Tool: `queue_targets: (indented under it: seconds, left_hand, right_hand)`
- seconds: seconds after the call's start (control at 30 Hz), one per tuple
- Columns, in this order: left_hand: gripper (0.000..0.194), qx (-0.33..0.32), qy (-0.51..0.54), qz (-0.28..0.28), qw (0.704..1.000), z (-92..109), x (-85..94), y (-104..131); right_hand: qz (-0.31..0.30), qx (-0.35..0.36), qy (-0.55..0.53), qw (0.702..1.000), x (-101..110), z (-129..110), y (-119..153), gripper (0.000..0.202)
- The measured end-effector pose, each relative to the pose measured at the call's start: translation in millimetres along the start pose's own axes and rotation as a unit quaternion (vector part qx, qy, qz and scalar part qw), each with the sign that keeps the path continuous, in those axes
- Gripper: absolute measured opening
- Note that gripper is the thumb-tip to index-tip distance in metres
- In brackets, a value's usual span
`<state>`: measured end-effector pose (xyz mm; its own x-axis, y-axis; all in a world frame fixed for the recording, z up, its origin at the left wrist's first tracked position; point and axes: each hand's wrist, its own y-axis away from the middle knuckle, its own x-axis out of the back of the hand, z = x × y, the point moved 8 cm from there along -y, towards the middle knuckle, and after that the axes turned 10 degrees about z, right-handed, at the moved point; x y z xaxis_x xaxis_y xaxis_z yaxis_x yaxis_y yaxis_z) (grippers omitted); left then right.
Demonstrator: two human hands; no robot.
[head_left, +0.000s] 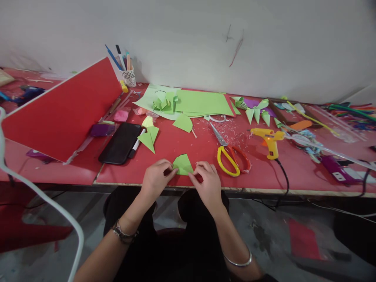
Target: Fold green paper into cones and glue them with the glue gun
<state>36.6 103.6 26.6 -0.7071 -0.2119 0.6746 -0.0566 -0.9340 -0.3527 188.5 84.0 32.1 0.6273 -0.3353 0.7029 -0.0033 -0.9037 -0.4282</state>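
Observation:
A small piece of green paper (pixel 183 163) with a rounded edge is held between my two hands at the table's front edge. My left hand (pixel 158 176) pinches its left corner between thumb and fingers. On the opposite corner, my right hand (pixel 206 182) has a similar pinch. Scissors (pixel 228 156) with yellow and red handles lie to the right, blades pointing away. Beyond the held piece rests another green paper sector (pixel 183 123). Folded green paper pieces (pixel 149 139) lie to the left, beside a black phone (pixel 120 143) and a marker (pixel 135 147).
A yellow glue gun (pixel 270 140) with a black cord stands right of the scissors. Green sheets (pixel 202 102) and paper cones (pixel 257 111) lie toward the wall. A red board (pixel 67 111) leans at left, near a pen cup (pixel 129 77). A white curved tube (pixel 58 211) crosses the left foreground.

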Motion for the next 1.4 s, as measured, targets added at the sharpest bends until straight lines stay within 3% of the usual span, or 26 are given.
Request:
queue_targets:
  seconds: [0.17, 0.27, 0.4, 0.5, 0.8, 1.17, 1.4]
  left_hand:
    - [0.021, -0.01, -0.008, -0.006, 1.0, 0.4, 0.2, 1.4]
    - [0.009, -0.066, -0.019, -0.042, 0.997, 6.4, -3.9, 3.9]
    - [0.009, -0.118, -0.026, -0.069, 0.99, 10.6, -8.0, 7.0]
    - [0.006, -0.113, -0.006, -0.046, 0.992, 10.2, -5.0, 6.7]
    - [0.023, -0.032, -0.003, -0.024, 0.999, 3.0, -1.7, 1.9]
    - [0.03, -0.023, 0.038, 0.0, 0.999, 1.5, 1.8, 0.0]
    - [0.029, -0.023, 0.0, 0.02, 1.0, 1.6, 1.4, 1.5]
  right_hand:
    - [0.0, -0.002, 0.0, 1.0, -0.4, 1.3, 0.9, 0.016]
    - [-0.01, 0.0, -0.018, 1.0, 0.2, 1.9, 1.4, 0.009]
    - [-0.049, 0.018, -0.045, 0.998, -0.1, 0.2, 2.2, 0.008]
    - [-0.054, 0.02, -0.06, 0.996, 0.7, 0.7, 2.2, 0.008]
    - [-0.013, -0.02, -0.086, 0.996, 2.5, 7.0, -1.0, 0.01]
    - [0.011, -0.036, -0.048, 0.998, 3.0, 8.5, -1.4, 0.011]
    - [0.017, -0.032, -0.039, 0.999, 2.7, 8.2, -1.9, 0.01]
